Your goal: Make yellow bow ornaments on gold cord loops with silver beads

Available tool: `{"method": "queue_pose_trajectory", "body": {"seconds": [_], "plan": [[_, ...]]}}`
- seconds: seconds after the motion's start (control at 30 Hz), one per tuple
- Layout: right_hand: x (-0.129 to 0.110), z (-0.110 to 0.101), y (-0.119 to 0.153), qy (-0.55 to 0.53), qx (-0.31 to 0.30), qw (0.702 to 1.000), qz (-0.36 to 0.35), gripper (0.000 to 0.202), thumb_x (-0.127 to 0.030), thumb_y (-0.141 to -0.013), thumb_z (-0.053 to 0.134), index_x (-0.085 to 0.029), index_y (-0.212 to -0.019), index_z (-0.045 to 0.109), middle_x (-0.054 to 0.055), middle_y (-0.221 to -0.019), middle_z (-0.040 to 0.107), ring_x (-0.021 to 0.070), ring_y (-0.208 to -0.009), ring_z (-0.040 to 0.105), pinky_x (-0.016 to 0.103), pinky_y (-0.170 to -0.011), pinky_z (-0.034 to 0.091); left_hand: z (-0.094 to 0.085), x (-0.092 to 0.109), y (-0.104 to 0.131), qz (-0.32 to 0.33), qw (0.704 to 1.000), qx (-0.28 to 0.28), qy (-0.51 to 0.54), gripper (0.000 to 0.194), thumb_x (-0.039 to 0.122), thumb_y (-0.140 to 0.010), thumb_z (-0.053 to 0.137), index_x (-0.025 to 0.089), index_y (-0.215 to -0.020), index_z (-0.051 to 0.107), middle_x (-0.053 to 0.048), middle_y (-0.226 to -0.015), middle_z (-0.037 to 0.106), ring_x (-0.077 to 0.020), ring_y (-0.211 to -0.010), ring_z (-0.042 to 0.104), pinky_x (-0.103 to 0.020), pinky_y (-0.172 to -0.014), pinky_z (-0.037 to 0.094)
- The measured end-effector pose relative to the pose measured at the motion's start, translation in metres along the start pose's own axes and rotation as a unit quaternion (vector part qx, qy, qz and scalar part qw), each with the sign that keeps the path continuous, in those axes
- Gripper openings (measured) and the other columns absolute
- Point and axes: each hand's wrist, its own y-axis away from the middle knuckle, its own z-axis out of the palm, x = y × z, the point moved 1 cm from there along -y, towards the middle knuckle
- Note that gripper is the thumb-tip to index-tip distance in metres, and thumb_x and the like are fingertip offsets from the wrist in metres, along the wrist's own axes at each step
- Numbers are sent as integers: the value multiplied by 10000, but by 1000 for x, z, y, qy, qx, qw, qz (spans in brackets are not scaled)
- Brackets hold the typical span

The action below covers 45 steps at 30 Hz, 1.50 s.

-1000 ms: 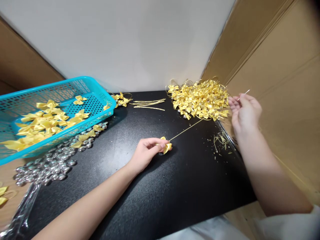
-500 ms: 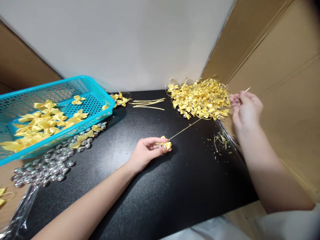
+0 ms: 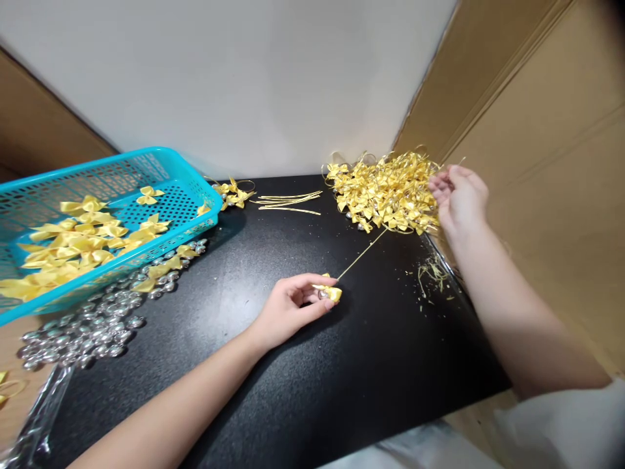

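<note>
Low over the middle of the black table [image 3: 293,365], my left hand [image 3: 295,306] pinches a small yellow bow [image 3: 334,294] with a silver bead beside it. A thin yellow cord [image 3: 362,256] runs from the bow up and right toward the bow pile. My right hand [image 3: 459,189] is raised at the right edge of the pile of yellow bows [image 3: 385,192], its fingers closed on a thin strand whose tip [image 3: 463,160] sticks out above. Where the cord passes in front of the pile, it is hard to follow.
A turquoise basket [image 3: 190,228] with yellow bows stands at the left, silver beads [image 3: 92,329] beside it. Cut cords [image 3: 289,197] lie near the wall, next to a few bows [image 3: 235,193]. Cord scraps [image 3: 433,275] lie at the right edge. Cardboard [image 3: 547,143] rises at the right.
My right hand has moved left and slightly up, closer to the pile. My left hand and the bow have shifted slightly right and down.
</note>
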Motion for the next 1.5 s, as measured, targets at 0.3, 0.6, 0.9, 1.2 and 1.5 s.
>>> {"method": "queue_pose_trajectory", "body": {"seconds": [0.3, 0.6, 0.9, 1.2, 1.5], "plan": [[8, 21, 98, 68, -315, 946, 36, 220, -302, -811, 654, -191, -650, 555, -47, -570, 502, 110, -574, 479, 267, -621, 415, 2, 3, -1, 7, 999, 27, -21, 288, 296, -753, 771, 166, -1006, 726, -70, -940, 745, -155, -794, 684, -268, -757, 532], [12, 21, 174, 2, -562, 815, 143, 339, -528, -949, 470, -222, -804, 444, -41, -663, 527, 103, -554, 460, 237, -551, 376, 1, 7, 2, -32, 999, -5, 40, 574, 212, -736, 786, 201, -1230, 493, -22, -871, 727, -123, -748, 681, -218, -712, 512], [14, 31, 190, -117, -403, 873, 251, 421, -577, -794, 658, -232, -761, 419, -90, -579, 298, 75, -479, 183, 210, -432, 145, 4, 6, 3, 4, 998, -55, 8, 212, 193, -756, 761, 166, -868, 583, 3, -803, 648, -94, -705, 616, -201, -669, 476], [12, 32, 190, -133, -403, 869, 255, 414, -583, -791, 659, -238, -768, 432, -88, -571, 288, 82, -483, 187, 218, -440, 169, 3, 6, 1, -66, 996, -44, 40, 423, 218, -729, 792, 193, -1119, 631, -18, -859, 725, -114, -709, 659, -216, -684, 498], [11, 32, 193, -150, -389, 864, 282, 401, -551, -781, 681, -234, -764, 436, -95, -568, 283, 74, -478, 179, 211, -437, 152, 6, 4, 3, -57, 998, -23, 10, 145, 218, -712, 804, 158, -790, 698, -51, -833, 775, -141, -751, 703, -239, -722, 540]]}}
